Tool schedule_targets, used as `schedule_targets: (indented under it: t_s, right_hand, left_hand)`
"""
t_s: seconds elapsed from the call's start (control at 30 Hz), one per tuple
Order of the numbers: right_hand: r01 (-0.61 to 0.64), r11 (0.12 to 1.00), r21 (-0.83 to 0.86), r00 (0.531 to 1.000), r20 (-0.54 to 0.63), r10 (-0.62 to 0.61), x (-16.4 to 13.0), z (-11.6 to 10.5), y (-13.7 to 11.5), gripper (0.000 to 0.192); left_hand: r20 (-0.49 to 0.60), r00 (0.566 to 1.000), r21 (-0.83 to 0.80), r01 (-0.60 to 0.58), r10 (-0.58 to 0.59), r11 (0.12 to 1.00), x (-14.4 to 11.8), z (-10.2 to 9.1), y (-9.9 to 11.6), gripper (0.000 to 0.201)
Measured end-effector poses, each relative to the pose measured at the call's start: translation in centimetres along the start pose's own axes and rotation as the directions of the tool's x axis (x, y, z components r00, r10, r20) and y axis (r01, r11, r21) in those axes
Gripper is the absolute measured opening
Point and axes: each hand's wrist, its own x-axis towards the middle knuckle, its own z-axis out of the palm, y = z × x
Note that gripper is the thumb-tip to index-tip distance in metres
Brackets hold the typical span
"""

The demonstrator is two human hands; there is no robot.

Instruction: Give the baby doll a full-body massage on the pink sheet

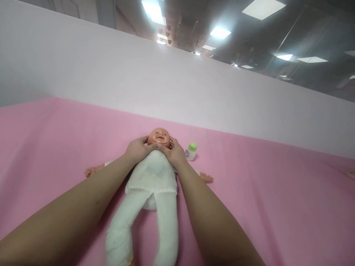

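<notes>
Doll (154,171) lies face up | left hand (139,149) + right hand (175,152) cradle its head (159,135), thumbs pretty much meeting below it | arms stretched way out

No readable text; blue print on label (188,153) of green-capped bottle (191,152) too small, blurred.

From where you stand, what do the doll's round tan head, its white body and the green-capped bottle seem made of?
Doll's round tan head: probably glossy moulded vinyl, given bright highlights. White doll body: apparently matte fabric, judging by visible creases. Green-capped bottle: likely satiny plastic, from its milky look.
</notes>
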Motion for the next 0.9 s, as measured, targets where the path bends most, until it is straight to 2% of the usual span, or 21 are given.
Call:
schedule_targets:
  t_s: [0.1,0.27,0.6,0.77,0.9]
  right_hand:
    - [0.002,1.000,0.016,1.000,-0.004,-0.002,0.2,0.1,0.2,0.085]
    - [0.050,0.997,0.063,0.999,0.010,-0.050,0.5,0.2,0.8,0.074]
    - [0.104,0.990,0.096,0.991,0.078,-0.111,0.9,-0.7,1.4,0.071]
    - [0.068,0.993,0.101,0.994,0.080,-0.076,1.0,-0.8,1.7,0.068]
    - [0.078,0.994,0.074,0.995,0.049,-0.081,1.4,-0.4,2.4,0.066]
  left_hand:
    - [-0.017,1.000,0.005,0.000,0.000,1.000,0.1,0.0,-0.2,0.061]
    - [-0.030,1.000,0.032,-0.009,0.010,0.999,0.2,0.1,-0.2,0.062]
    - [-0.012,0.999,-0.011,-0.031,0.030,0.999,0.2,0.0,-0.4,0.057]
    - [-0.014,0.999,-0.047,-0.034,0.034,0.998,0.5,0.2,-1.0,0.055]
    - [-0.030,0.999,-0.072,-0.016,0.014,0.997,1.0,0.5,-1.6,0.061]
